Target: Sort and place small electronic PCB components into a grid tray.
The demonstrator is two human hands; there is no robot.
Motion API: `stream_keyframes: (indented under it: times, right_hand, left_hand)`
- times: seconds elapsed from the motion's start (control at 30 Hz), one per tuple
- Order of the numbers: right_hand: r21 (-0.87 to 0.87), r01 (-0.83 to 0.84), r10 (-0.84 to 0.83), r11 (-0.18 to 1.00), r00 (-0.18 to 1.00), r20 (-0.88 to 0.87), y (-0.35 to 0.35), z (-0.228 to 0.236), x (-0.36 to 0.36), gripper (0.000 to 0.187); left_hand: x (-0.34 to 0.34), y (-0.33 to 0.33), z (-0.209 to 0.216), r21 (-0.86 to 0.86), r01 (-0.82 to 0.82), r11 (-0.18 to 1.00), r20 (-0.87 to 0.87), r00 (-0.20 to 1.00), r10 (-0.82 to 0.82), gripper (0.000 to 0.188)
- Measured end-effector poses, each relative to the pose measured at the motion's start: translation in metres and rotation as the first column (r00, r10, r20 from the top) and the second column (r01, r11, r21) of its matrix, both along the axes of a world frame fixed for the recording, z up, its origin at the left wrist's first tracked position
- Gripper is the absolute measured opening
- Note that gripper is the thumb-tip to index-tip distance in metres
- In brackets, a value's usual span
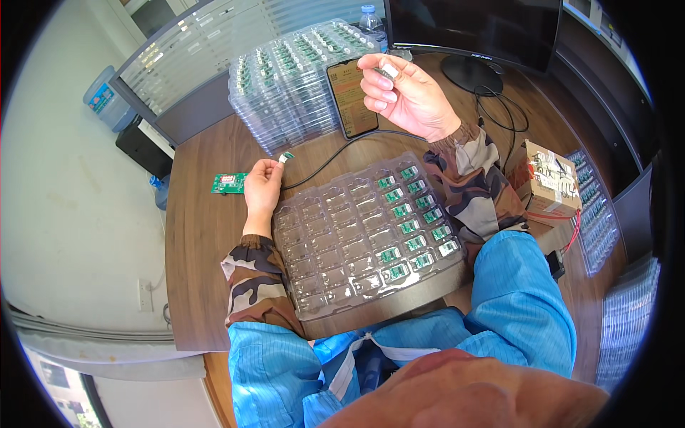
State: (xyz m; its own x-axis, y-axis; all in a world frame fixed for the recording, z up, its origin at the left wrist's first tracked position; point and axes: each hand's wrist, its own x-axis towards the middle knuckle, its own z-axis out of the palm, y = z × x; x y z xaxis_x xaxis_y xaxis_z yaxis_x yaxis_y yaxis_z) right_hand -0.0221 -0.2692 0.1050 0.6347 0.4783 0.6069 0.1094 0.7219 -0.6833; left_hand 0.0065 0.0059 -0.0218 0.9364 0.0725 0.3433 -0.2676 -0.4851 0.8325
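Note:
My left hand [263,187] pinches a small green circuit board [286,157] with a white part on it, just above the desk. Beside that hand lies a larger green circuit board [229,183] with a lit red-and-white display. Raised in front of the phone, my right hand [408,93] is closed on another small board [389,71], its white part showing between thumb and fingers. Below my hands sits a clear plastic tray [335,235] with rows of pockets. Small green boards [401,210] fill much of its right-hand columns; the left columns hold none.
Behind the tray rises a tall stack of clear trays [285,93] loaded with boards. A phone [354,100] leans on it. A black cable [335,155] crosses the desk. To the right are a monitor [471,28], a cardboard box [546,182] and more trays [596,214].

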Motion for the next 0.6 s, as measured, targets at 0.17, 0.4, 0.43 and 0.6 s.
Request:
stream_keyframes:
  times: [0.17,0.4,0.43,0.6]
  right_hand:
    - [-0.033,0.065,-0.065,0.997,0.998,0.013,0.0,0.0,0.0,0.029]
    - [0.085,-0.137,0.137,0.987,0.991,0.002,-0.004,-0.004,0.01,0.025]
    - [0.148,-0.204,0.21,0.968,0.977,-0.028,-0.005,-0.005,0.012,0.023]
    - [0.315,-0.318,0.376,0.894,0.915,-0.142,-0.005,-0.004,0.012,0.02]
  left_hand:
    - [0.001,0.001,0.0,-0.006,0.006,1.0,-0.006,1.0,-0.006,0.015]
    - [0.002,0.0,0.0,0.001,0.0,1.0,-0.009,1.0,0.0,0.015]
    - [0.001,0.0,0.0,0.004,-0.003,1.0,-0.007,1.0,0.003,0.015]
    - [0.0,0.001,0.0,-0.003,-0.003,1.0,-0.012,1.0,0.003,0.016]
